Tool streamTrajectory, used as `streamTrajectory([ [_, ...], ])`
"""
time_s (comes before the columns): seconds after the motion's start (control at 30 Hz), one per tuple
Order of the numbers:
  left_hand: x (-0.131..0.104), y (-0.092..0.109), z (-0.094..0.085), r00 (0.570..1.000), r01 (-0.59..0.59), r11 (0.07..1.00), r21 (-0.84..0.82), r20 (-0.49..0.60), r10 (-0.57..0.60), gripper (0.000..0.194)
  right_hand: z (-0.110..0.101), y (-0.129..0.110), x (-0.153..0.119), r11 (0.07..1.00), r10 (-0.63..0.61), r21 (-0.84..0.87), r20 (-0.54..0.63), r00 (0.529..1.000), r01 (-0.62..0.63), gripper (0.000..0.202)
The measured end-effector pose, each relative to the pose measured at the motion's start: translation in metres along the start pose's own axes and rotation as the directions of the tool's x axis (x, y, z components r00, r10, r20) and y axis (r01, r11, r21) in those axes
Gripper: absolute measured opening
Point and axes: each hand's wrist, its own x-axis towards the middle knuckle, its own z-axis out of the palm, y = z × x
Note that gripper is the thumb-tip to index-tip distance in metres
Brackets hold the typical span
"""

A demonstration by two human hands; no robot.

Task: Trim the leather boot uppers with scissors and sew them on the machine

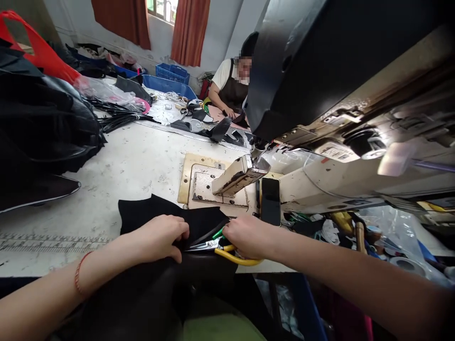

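My left hand point(159, 237) is curled over a black fabric piece point(151, 210), thumb low and fingers bent on its near edge. The fabric lies on the white table top, and more dark material hangs over the front edge towards my lap. My right hand point(245, 237) is closed at the right end of the fabric. A slim green object point(218, 233) pokes out from its fingertips; its far end is hidden. Scissors with yellow handles point(241, 260) lie under and beside that hand, blades pointing left along the fabric edge. Whether my fingers touch the handles is unclear.
Ahead stands a sewing machine's post point(232, 177), with its dark head point(302, 61) overhanging at the right. A phone point(270, 201) lies beside the post. A black bag-like heap point(46, 113) fills the left side. Another person point(231, 87) works across the table among scraps.
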Motion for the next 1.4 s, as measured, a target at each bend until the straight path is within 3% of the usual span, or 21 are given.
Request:
streamTrajectory([
  [0.1, -0.011, -0.012, 0.010, 0.997, -0.059, 0.998, 0.014, 0.055, 0.058, 0.013, -0.014, 0.002, 0.002, 1.000, 0.002, 0.009, 0.026, 1.000, -0.002, 0.014],
  [0.23, -0.016, -0.023, 0.011, 0.989, -0.138, 0.989, -0.051, 0.044, 0.140, 0.007, -0.026, -0.006, -0.005, 0.998, 0.055, 0.029, 0.087, 0.995, -0.058, 0.014],
  [0.4, -0.016, -0.029, 0.008, 0.981, -0.193, 0.969, -0.154, -0.017, 0.193, 0.008, -0.007, -0.018, -0.019, 0.987, 0.142, 0.067, 0.015, 0.990, -0.143, 0.017],
  [0.53, -0.010, -0.032, 0.010, 0.975, -0.221, 0.953, -0.206, -0.065, 0.212, 0.009, 0.011, -0.013, -0.024, 0.987, 0.138, 0.091, -0.037, 0.990, -0.134, 0.020],
  [0.87, 0.003, -0.031, 0.017, 0.947, -0.321, 0.902, -0.290, -0.123, 0.298, 0.009, 0.006, -0.011, -0.016, 0.993, 0.122, 0.004, -0.083, 0.989, -0.122, 0.015],
  [1.07, 0.003, -0.033, 0.017, 0.947, -0.320, 0.872, -0.371, -0.154, 0.281, 0.011, 0.008, -0.018, -0.007, 0.992, 0.122, 0.012, -0.076, 0.990, -0.122, 0.016],
  [1.4, 0.003, -0.031, 0.013, 0.961, -0.256, 0.778, -0.574, -0.235, 0.143, 0.016, 0.006, -0.034, 0.018, 0.996, 0.081, 0.050, -0.102, 0.992, -0.076, 0.019],
])
